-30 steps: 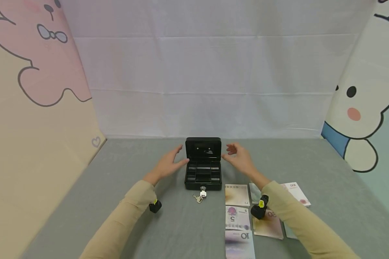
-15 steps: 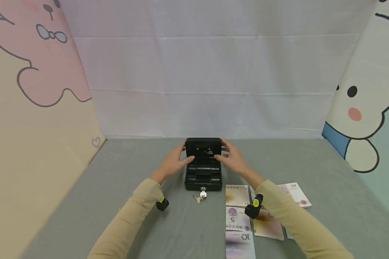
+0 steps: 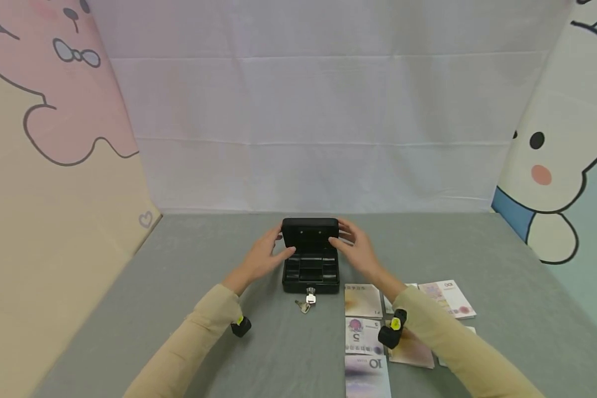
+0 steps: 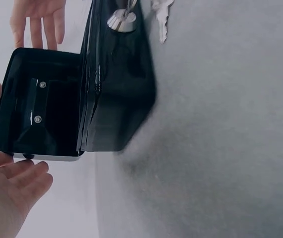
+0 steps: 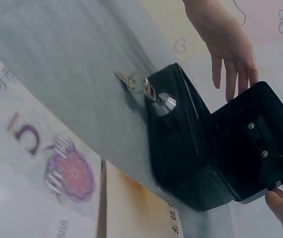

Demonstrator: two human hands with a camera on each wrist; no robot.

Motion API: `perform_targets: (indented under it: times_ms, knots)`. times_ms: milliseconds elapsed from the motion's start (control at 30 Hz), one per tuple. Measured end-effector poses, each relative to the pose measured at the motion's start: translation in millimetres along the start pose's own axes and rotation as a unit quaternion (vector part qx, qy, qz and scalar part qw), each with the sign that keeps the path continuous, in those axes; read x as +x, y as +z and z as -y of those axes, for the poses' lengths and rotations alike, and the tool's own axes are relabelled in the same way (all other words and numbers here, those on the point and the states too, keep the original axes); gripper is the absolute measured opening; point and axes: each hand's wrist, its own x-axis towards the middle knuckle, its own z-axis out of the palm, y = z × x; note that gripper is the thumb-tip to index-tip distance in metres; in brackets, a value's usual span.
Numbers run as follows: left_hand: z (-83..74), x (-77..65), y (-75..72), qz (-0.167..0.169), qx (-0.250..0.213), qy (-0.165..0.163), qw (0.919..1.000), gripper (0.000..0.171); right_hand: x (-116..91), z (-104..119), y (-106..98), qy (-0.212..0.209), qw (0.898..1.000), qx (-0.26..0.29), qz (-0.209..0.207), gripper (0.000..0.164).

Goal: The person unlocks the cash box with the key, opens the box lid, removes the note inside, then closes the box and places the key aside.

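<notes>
A black cash box (image 3: pixel 310 287) stands on the grey cloth, its lid (image 3: pixel 310 233) raised and leaning slightly forward. Its compartments (image 3: pixel 310 268) hold nothing that I can make out. My left hand (image 3: pixel 260 258) holds the lid's left side, thumb at the front and fingers behind. On the opposite side, my right hand (image 3: pixel 359 254) grips the lid the same way. The right wrist view shows the lid's inner face (image 5: pixel 246 144) with two round fasteners. A key sits in the front lock, with another key (image 3: pixel 305 305) hanging from its ring.
Stacks of banknotes lie right of the box: a yellowish stack (image 3: pixel 363 300), a 5 stack (image 3: pixel 364 335), a 10 stack (image 3: pixel 367 376) and a reddish 100 stack (image 3: pixel 450 298). My right sleeve (image 3: pixel 457 342) covers part of others. A white curtain (image 3: pixel 308 110) hangs behind.
Both hands have come in from beside the box and taken hold of the lid's sides. The lid has tipped a little forward from upright.
</notes>
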Motion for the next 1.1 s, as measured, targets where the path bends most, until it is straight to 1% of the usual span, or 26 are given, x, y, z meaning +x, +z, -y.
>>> perform_targets:
  times_ms: [100, 200, 333, 433, 567, 600, 667, 733, 833, 867, 900, 1000, 1100]
  knots:
    - [-0.9, -6.0, 0.0, 0.0, -0.004, 0.004, 1.0, 0.073, -7, 3, 0, 0.011, 1.0, 0.011, -0.014, 0.048]
    - [-1.3, -12.0, 0.8, -0.003, -0.009, 0.005, 0.9999, 0.071, -12, 2, 1, 0.01, 0.999, 0.033, -0.032, 0.042]
    - [-2.0, -18.5, 2.4, -0.009, -0.024, -0.011, 0.9996, 0.066, -17, 1, 4, 0.003, 0.997, 0.052, -0.058, 0.037]
    - [-3.2, -21.4, 3.8, -0.016, -0.047, -0.022, 0.9985, 0.062, -20, 0, 6, 0.006, 0.996, 0.056, -0.072, 0.036]
    - [-5.6, -22.7, 5.5, -0.037, -0.077, -0.035, 0.9958, 0.056, -24, -1, 6, 0.019, 0.995, 0.059, -0.073, 0.034]
    - [-6.4, -22.9, 5.8, -0.043, -0.082, -0.039, 0.995, 0.054, -26, -1, 6, 0.019, 0.996, 0.06, -0.07, 0.035]
    - [-6.6, -23.1, 7.4, -0.055, -0.087, -0.045, 0.9937, 0.052, -31, 7, 6, 0.03, 0.996, 0.057, -0.061, 0.035]
    - [-6.9, -24.3, 9.9, -0.07, -0.088, -0.048, 0.9926, 0.049, -34, 7, 6, 0.035, 0.997, 0.05, -0.05, 0.037]
    - [-5.1, -26.9, 15.1, -0.089, -0.081, -0.036, 0.9921, 0.047, -39, 6, 5, 0.046, 0.998, 0.04, -0.026, 0.042]
    - [-4.9, -28.1, 16.5, -0.092, -0.08, -0.031, 0.992, 0.046, -40, 1, 4, 0.046, 0.998, 0.04, -0.019, 0.044]
    - [-4.5, -29.7, 17.8, -0.093, -0.08, -0.027, 0.9921, 0.046, -40, -4, 4, 0.045, 0.998, 0.041, -0.01, 0.046]
    - [-2.7, -34.0, 20.2, -0.087, -0.083, -0.008, 0.9927, 0.046, -44, -8, 1, 0.043, 0.998, 0.038, 0.015, 0.048]
    - [-2.3, -39.1, 21.5, -0.075, -0.089, 0.004, 0.9932, 0.048, -47, -11, 0, 0.032, 0.998, 0.029, 0.035, 0.048]
